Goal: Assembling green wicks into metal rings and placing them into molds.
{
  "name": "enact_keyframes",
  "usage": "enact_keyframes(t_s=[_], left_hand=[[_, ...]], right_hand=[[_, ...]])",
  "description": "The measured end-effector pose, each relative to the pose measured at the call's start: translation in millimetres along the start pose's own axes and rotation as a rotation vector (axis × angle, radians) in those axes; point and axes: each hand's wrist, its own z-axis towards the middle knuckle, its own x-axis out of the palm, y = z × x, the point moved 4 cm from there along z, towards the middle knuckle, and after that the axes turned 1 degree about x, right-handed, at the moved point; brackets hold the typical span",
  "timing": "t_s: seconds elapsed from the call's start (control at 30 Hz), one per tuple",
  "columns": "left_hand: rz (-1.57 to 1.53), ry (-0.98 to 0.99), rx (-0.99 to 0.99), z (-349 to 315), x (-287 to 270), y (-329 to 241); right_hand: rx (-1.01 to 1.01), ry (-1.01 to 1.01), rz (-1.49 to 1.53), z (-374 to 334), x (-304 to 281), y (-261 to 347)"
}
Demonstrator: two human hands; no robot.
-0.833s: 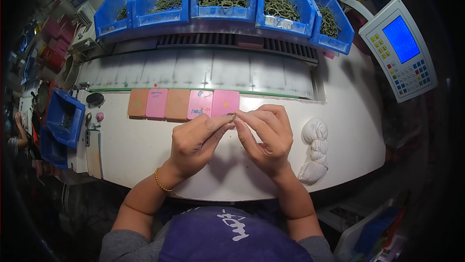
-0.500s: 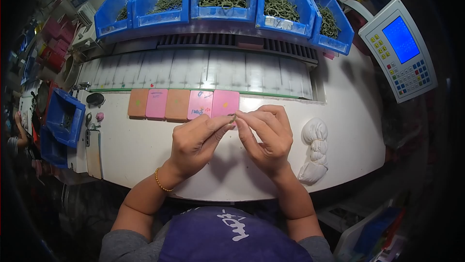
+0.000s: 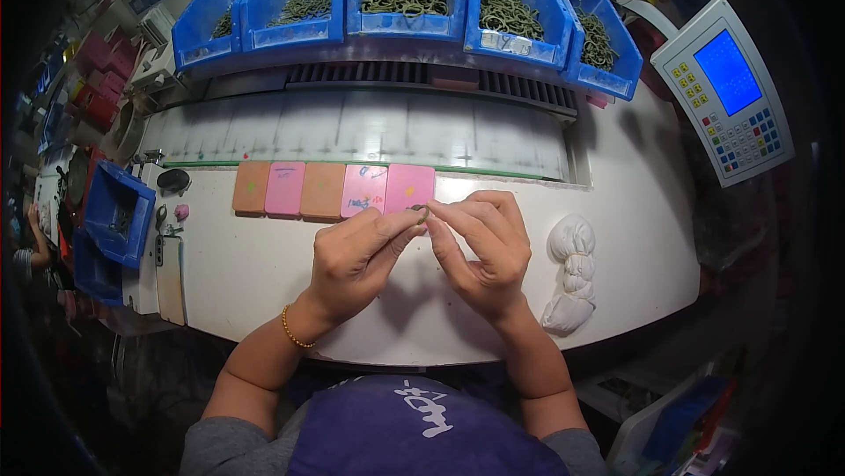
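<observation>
A small dark green ring [image 3: 422, 213] is pinched between my two hands, just in front of the rightmost pink block [image 3: 411, 179]. My left hand [image 3: 354, 252] has its thumb and forefinger closed on the ring's left side. Fingertips of my right hand [image 3: 484, 252] press together at the ring's right side, partly hiding it. Both hands are raised over the white table [image 3: 264, 278]. A row of pink and brown blocks [image 3: 323, 187] stands just beyond them.
Blue bins [image 3: 407, 20] of green rings stand at the back. Before them runs a pale conveyor belt [image 3: 352, 128]. A knotted white cloth bundle [image 3: 574, 274] lies right, below a keypad with a blue screen [image 3: 729, 71]. Left are a phone [image 3: 172, 278] and blue trays [image 3: 119, 212].
The belt's marks and red dot have slid to the left. Slightly more of the ring shows between my fingertips; my hands have barely moved.
</observation>
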Motion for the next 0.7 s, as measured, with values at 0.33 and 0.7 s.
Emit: enact_keyframes(t_s=[0.33, 0.7], left_hand=[[-0.033, 0.004, -0.017, -0.7, 0.4, 1.8], [-0.017, 0.030, -0.027, 0.4, -0.7, 0.5]], right_hand=[[-0.013, 0.001, -0.013, -0.5, 0.2, -0.1], [-0.013, -0.003, -0.012, 0.2, -0.8, 0.1]])
